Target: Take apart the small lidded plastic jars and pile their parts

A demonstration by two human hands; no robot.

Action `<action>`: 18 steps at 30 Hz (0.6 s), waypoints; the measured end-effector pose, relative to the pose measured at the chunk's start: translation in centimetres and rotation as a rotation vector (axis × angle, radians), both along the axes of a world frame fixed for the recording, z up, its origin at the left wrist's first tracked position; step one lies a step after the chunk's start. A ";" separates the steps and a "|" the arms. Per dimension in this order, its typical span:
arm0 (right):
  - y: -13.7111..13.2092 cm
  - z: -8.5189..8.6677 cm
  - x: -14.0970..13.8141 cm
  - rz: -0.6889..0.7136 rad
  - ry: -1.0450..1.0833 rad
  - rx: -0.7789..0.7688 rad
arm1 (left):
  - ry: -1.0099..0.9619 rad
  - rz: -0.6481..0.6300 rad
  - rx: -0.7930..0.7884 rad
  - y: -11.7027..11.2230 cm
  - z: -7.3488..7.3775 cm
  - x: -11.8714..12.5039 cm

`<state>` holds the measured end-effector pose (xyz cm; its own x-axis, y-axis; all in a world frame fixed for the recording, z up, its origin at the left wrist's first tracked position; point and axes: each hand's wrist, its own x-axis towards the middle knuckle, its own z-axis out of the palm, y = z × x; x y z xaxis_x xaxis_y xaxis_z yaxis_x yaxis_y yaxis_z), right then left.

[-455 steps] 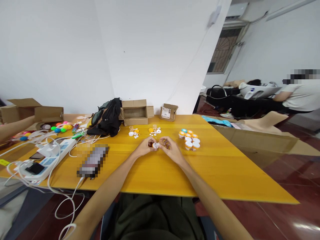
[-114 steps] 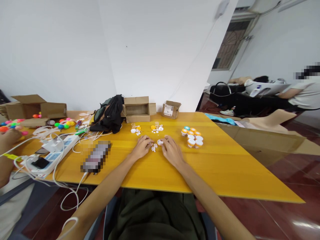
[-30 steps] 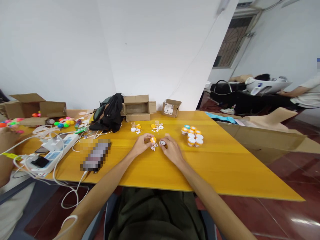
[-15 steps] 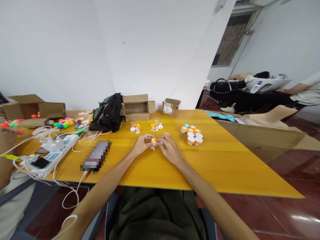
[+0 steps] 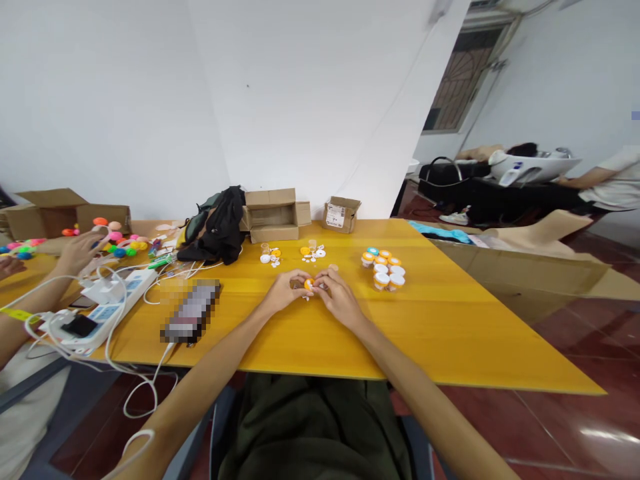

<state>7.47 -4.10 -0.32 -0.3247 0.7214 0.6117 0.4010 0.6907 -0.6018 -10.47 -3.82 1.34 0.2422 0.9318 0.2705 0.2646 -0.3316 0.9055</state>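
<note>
My left hand [image 5: 289, 291] is closed, thumb and fingers pinching a small round orange cap [image 5: 309, 284] with some white on its face. From the other side my right hand [image 5: 337, 295] meets the cap, its fingertips pressed together at the edge; what they pinch is too small to make out. Just below the hands a few small white pieces [image 5: 307, 298] lie partly hidden on the table. Beyond them are two groups of loose parts, with orange discs [image 5: 305, 251], white toothed wheels [image 5: 321, 253] and clear cups [image 5: 265, 249].
Several lidded cups [image 5: 397, 277] cluster to the right. At the back are cardboard boxes [image 5: 273, 217] and a black bag [image 5: 220, 227]. A phone [image 5: 193, 310], a power strip [image 5: 113, 310] and cables lie left, where another person's hand [image 5: 80, 252] holds colourful balls.
My right fingertips have moved in against the orange cap, and the white bit seen by them is now hidden. At the left, the other person's hand has lifted a cluster of coloured balls.
</note>
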 end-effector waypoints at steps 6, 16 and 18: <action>0.0 -0.1 -0.1 -0.004 0.015 -0.007 | -0.017 -0.005 -0.004 0.0 0.0 0.0; -0.1 0.1 -0.1 0.022 0.044 -0.048 | 0.002 -0.008 -0.001 -0.1 0.0 0.0; -0.1 0.2 -0.1 0.012 0.048 -0.054 | 0.013 -0.004 0.008 0.0 0.0 0.0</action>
<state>7.36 -4.18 -0.11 -0.3043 0.7499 0.5874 0.3624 0.6614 -0.6567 -10.47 -3.84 1.38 0.2498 0.9285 0.2748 0.2753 -0.3402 0.8991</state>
